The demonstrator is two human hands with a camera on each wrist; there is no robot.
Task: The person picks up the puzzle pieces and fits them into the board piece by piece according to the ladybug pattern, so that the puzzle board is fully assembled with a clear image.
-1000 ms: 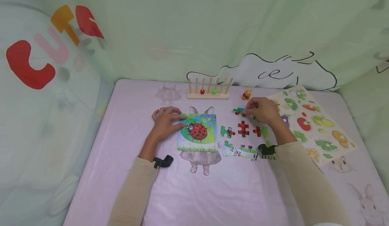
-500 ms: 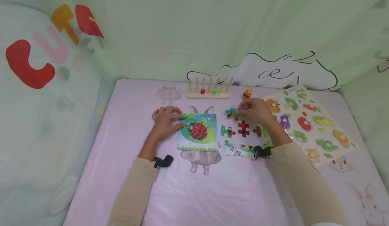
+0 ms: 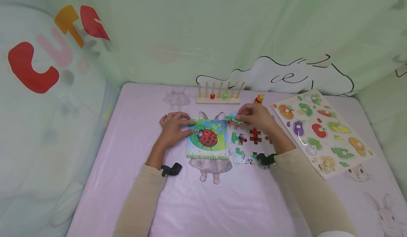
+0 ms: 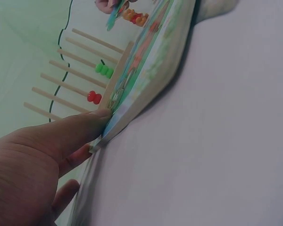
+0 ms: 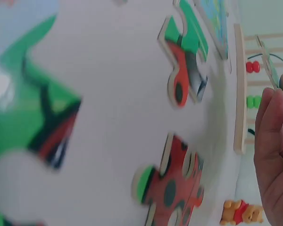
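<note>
My left hand point(image 3: 173, 127) rests at the upper left of a square ladybug puzzle board point(image 3: 206, 150), thumb and forefinger touching its edge and face. The left wrist view shows the thumb point(image 4: 89, 123) lying on the board's edge. My right hand point(image 3: 259, 118) pinches a green, blue and red puzzle piece point(image 3: 231, 119) beside the board's upper right corner. In the right wrist view that piece appears nearly edge-on, held off the table. Below lie a green and red piece point(image 5: 181, 84), a red spotted piece point(image 5: 172, 188) and several others, partly hidden by the right arm.
Behind the board stands a wooden peg rack point(image 3: 218, 100) with red and green beads. A small toy bear point(image 3: 259, 98) sits to its right. A vegetable picture board point(image 3: 341, 127) lies slanted at the right. Fabric with printed letters hangs behind the table.
My right hand has moved left with the puzzle piece, bringing it up to the ladybug board's upper right corner. The left hand has stayed in place.
</note>
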